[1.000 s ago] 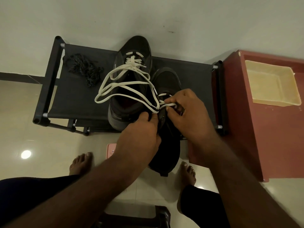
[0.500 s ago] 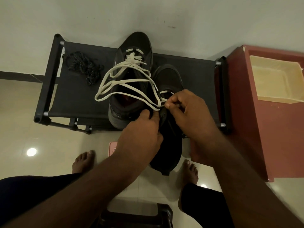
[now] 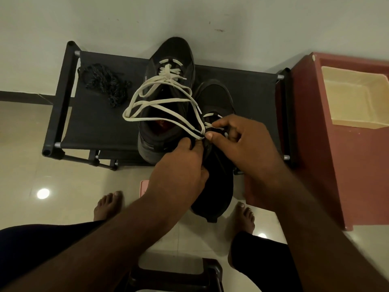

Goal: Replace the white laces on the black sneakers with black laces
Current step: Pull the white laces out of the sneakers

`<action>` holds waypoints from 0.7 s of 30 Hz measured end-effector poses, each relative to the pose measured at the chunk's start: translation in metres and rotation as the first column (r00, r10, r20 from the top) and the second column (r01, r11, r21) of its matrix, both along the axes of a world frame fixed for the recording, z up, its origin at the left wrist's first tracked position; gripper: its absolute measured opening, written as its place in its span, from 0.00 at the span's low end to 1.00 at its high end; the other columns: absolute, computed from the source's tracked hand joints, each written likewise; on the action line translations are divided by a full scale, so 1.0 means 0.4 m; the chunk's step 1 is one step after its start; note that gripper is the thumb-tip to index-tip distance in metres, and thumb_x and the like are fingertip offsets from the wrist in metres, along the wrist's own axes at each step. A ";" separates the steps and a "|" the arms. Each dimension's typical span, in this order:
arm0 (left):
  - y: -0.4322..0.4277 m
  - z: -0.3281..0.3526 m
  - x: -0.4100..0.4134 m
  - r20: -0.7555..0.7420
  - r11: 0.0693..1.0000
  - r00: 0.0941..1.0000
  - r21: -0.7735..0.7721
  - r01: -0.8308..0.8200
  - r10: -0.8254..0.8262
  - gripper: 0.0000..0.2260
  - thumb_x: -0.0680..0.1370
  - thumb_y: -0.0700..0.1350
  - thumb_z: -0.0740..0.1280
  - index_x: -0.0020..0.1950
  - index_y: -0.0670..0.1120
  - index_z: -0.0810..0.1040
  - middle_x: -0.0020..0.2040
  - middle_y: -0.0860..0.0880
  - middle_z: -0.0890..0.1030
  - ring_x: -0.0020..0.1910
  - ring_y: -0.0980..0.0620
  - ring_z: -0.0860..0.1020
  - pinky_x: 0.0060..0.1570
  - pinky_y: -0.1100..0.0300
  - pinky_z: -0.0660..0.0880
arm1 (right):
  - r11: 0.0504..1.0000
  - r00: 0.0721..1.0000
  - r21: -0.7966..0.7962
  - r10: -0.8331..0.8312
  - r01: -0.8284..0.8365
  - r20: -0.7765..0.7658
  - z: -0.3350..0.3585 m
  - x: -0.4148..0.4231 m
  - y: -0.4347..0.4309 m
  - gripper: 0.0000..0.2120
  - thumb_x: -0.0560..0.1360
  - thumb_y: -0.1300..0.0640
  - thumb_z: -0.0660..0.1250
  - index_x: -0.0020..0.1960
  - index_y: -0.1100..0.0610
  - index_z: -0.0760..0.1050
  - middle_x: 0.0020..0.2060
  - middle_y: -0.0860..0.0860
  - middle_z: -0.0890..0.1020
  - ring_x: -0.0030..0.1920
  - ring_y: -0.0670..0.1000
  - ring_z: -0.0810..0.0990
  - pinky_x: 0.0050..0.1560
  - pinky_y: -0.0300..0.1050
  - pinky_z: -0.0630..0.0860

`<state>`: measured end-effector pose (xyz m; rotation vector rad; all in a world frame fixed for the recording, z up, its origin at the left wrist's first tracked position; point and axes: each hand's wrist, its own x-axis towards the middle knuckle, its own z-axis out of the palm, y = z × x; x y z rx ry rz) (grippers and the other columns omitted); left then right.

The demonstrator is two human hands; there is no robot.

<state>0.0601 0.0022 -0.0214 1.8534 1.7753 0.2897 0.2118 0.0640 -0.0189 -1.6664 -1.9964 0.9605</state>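
The dark grey fabric shoe rack (image 3: 94, 123) is framed in black. The black fabric sneakers (image 3: 179, 53) are plain black throughout. The off-white flat laces (image 3: 168, 73) are unpatterned. The black cord laces (image 3: 103, 83) at the rack's left edge are flecked with pale dots. The brick-red plastic cabinet (image 3: 336, 165) is fitted with a cream rectangular tray (image 3: 353, 95).

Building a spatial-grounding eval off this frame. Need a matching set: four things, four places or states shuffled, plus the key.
Things
1 black laces
2 cream tray
3 far sneaker
4 near sneaker

Places or states
A on the red cabinet
B heel hanging past the front of the rack, right hand pinching its white lace
C heaped at the rack's left end
D standing on the rack, toe at the wall

Pairs: 1-C, 2-A, 3-D, 4-B
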 end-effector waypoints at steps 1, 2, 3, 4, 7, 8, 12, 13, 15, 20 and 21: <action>0.000 0.001 0.000 -0.005 1.000 1.000 -0.005 0.000 0.000 0.23 0.81 0.49 0.61 0.75 0.50 0.64 0.63 0.48 0.69 0.51 0.51 0.76 0.50 0.62 0.72 | 1.000 1.000 0.023 0.009 -0.009 0.002 -0.001 0.003 0.002 0.09 0.76 0.48 0.71 0.55 0.49 0.82 0.33 0.45 0.78 0.36 0.46 0.79 0.47 0.54 0.80; -0.001 0.002 0.001 -0.014 1.000 1.000 -0.010 0.003 -0.003 0.22 0.81 0.49 0.61 0.75 0.50 0.64 0.62 0.49 0.68 0.51 0.51 0.76 0.50 0.62 0.72 | 0.998 1.000 0.057 0.023 -0.024 0.016 -0.002 0.005 0.005 0.07 0.77 0.51 0.71 0.54 0.49 0.83 0.37 0.46 0.79 0.39 0.46 0.79 0.48 0.52 0.80; -0.001 0.002 0.002 -0.021 1.000 1.000 -0.012 0.008 -0.008 0.22 0.81 0.49 0.61 0.74 0.49 0.64 0.62 0.49 0.68 0.51 0.51 0.75 0.50 0.62 0.72 | 0.995 0.998 0.092 0.043 -0.047 0.039 -0.001 0.006 0.007 0.06 0.77 0.53 0.71 0.52 0.50 0.83 0.40 0.46 0.80 0.41 0.45 0.78 0.48 0.50 0.79; 0.000 0.003 0.003 -0.024 1.000 1.000 -0.010 0.010 -0.010 0.21 0.81 0.49 0.61 0.74 0.49 0.65 0.62 0.49 0.68 0.50 0.51 0.75 0.49 0.63 0.71 | 0.990 0.995 0.116 0.069 -0.076 0.069 -0.002 0.004 0.009 0.05 0.77 0.54 0.70 0.51 0.51 0.83 0.43 0.47 0.79 0.43 0.45 0.77 0.48 0.47 0.77; 0.002 0.003 0.003 -0.019 1.000 1.000 -0.006 0.005 -0.005 0.20 0.81 0.49 0.60 0.73 0.49 0.66 0.61 0.49 0.68 0.48 0.53 0.74 0.48 0.64 0.70 | 0.984 0.983 0.124 0.110 -0.128 0.145 -0.015 -0.008 0.010 0.04 0.79 0.56 0.67 0.46 0.52 0.79 0.44 0.45 0.76 0.46 0.45 0.74 0.47 0.41 0.72; 0.001 0.003 0.003 -0.018 1.000 1.000 -0.004 0.003 -0.003 0.20 0.81 0.49 0.60 0.73 0.49 0.65 0.61 0.49 0.68 0.49 0.53 0.74 0.49 0.64 0.71 | 0.984 0.985 0.130 0.104 -0.122 0.139 -0.017 -0.012 0.009 0.05 0.79 0.57 0.66 0.45 0.52 0.77 0.43 0.44 0.74 0.46 0.44 0.73 0.46 0.38 0.70; 0.000 0.003 0.001 -0.001 1.000 1.000 -0.001 0.003 -0.003 0.22 0.81 0.50 0.60 0.75 0.50 0.63 0.62 0.50 0.68 0.52 0.52 0.75 0.50 0.64 0.72 | 0.977 0.981 0.150 -0.130 0.151 -0.142 -0.006 -0.007 0.014 0.06 0.82 0.60 0.63 0.47 0.51 0.72 0.42 0.42 0.75 0.42 0.39 0.75 0.42 0.28 0.69; 0.000 0.002 0.001 -0.002 1.000 1.000 -0.003 0.002 -0.002 0.23 0.81 0.50 0.60 0.76 0.51 0.62 0.63 0.50 0.68 0.52 0.52 0.75 0.51 0.63 0.72 | 0.966 0.954 0.116 -0.203 0.232 -0.219 -0.001 -0.004 0.018 0.05 0.82 0.59 0.63 0.48 0.52 0.73 0.41 0.44 0.76 0.40 0.38 0.75 0.41 0.28 0.70; 0.001 0.001 0.001 -0.003 1.000 1.000 -0.005 -0.002 0.002 0.23 0.82 0.50 0.60 0.77 0.51 0.61 0.64 0.50 0.67 0.53 0.52 0.75 0.52 0.62 0.72 | 0.931 0.874 0.047 -0.321 0.361 -0.365 0.006 0.001 0.023 0.04 0.82 0.58 0.62 0.49 0.53 0.73 0.41 0.46 0.78 0.39 0.39 0.76 0.43 0.34 0.74; 0.000 0.002 0.002 0.001 1.000 1.000 -0.005 0.004 -0.004 0.22 0.81 0.49 0.60 0.76 0.50 0.63 0.63 0.49 0.68 0.52 0.51 0.76 0.51 0.63 0.73 | 0.971 0.969 0.184 -0.113 0.156 -0.221 0.000 -0.007 0.010 0.13 0.77 0.56 0.69 0.61 0.51 0.75 0.54 0.45 0.76 0.53 0.35 0.76 0.52 0.28 0.72; 0.000 0.002 0.002 0.003 1.000 1.000 -0.001 0.006 -0.006 0.21 0.81 0.49 0.60 0.75 0.50 0.64 0.62 0.49 0.69 0.51 0.51 0.76 0.51 0.63 0.73 | 0.976 0.992 0.210 -0.022 0.049 -0.128 -0.008 -0.009 0.009 0.15 0.77 0.56 0.69 0.63 0.51 0.76 0.56 0.45 0.75 0.55 0.35 0.74 0.54 0.25 0.70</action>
